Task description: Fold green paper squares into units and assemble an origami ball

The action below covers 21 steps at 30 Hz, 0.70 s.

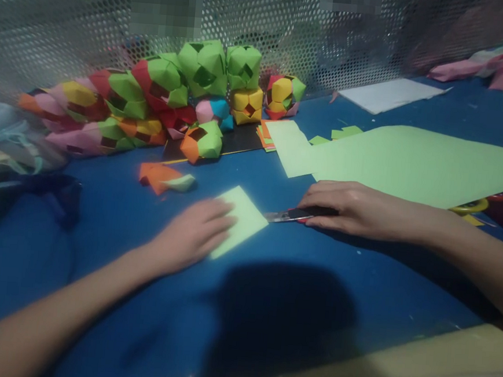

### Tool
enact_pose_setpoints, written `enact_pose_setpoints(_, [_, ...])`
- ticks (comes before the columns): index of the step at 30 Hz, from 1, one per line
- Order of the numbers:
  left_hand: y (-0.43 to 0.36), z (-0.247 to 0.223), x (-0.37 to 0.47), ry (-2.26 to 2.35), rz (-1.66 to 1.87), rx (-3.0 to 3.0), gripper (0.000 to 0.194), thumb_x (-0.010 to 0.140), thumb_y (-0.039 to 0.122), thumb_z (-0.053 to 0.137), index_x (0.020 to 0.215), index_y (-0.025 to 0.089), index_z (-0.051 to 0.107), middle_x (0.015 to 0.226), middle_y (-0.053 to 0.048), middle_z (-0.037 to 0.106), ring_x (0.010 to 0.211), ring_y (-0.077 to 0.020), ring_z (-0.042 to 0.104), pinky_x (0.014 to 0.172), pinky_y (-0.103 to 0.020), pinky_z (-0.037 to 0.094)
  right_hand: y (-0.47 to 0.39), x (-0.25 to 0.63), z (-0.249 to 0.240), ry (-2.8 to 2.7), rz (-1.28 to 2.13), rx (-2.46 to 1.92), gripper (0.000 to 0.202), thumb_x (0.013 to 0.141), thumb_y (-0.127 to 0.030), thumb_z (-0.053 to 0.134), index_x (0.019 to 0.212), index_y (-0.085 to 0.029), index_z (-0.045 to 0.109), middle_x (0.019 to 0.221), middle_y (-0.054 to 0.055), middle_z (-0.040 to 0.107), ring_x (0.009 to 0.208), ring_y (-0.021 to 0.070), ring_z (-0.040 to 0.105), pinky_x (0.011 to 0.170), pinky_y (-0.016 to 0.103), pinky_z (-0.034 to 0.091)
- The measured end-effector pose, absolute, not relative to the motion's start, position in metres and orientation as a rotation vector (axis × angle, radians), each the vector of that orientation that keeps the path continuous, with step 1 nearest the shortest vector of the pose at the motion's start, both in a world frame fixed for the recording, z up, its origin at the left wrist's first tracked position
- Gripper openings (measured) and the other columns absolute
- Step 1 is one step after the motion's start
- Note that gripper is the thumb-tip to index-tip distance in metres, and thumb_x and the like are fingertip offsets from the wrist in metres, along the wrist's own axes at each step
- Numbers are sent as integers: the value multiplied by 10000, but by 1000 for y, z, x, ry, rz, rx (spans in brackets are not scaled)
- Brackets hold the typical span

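Though slightly aslant, bladed tool [293,215] mainly sideways, tip leftward.

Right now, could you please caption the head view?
Left grip atop green paper square, right grip holding bladed tool.

Bare L hand [196,229] blurred, hides part of small pale-green square paper [248,218]. Silver-bladed tool w/ black-red grip [292,215]: back end lost inside bare R hand [341,207]; cutter or scissors, can't tell. Big pale-green paper sheet [414,160] cut off @ pic's R edge. Orange-and-pale-green folded-paper piece [160,177] blurred, folds unclear.
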<state>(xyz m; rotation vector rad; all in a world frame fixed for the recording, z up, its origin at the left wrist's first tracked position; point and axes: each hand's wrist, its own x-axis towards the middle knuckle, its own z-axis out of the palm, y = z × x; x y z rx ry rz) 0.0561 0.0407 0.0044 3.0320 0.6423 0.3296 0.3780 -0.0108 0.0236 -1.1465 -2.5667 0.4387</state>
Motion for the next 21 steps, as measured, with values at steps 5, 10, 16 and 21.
enact_pose_setpoints(5, [41, 5, 55, 660, 297, 3028, 323, 954, 278, 424, 1164, 165, 641, 1317, -129, 596, 1254, -248, 528, 1051, -471, 437, -12, 381, 30, -2590, 498, -1162, 302, 953, -378, 442, 1039, -195, 667, 911, 77, 660, 794, 172, 609, 683, 288, 464])
enact_pose_setpoints(10, [41, 6, 55, 670, 298, 3014, 322, 951, 292, 431, 1169, 173, 636, 1315, -120, 599, 1247, -244, 534, 1066, -473, 425, -10, 381, 27, -2565, 438, -1127, 316, 955, -374, 441, 1070, -193, 673, 931, 88, 671, 818, 179, 610, 704, 297, 470])
enact_pose_setpoints(16, [40, 8, 57, 696, 273, 3006, 337, 955, 300, 414, 1186, 171, 621, 1306, -122, 605, 1242, -246, 535, 1062, -470, 428, -6, 375, 10, -2473, 287, -1093, 335, 962, -369, 438, 1083, -164, 674, 949, 113, 666, 860, 194, 593, 748, 322, 475])
enact_pose_setpoints(21, [41, 8, 55, 695, 287, 3008, 344, 953, 302, 418, 1174, 134, 622, 1316, -148, 590, 1252, -261, 522, 1046, -462, 443, -2, 377, 10, -2479, 325, -995, 333, 966, -360, 440, 1109, -169, 672, 972, 105, 660, 878, 187, 586, 766, 317, 474])
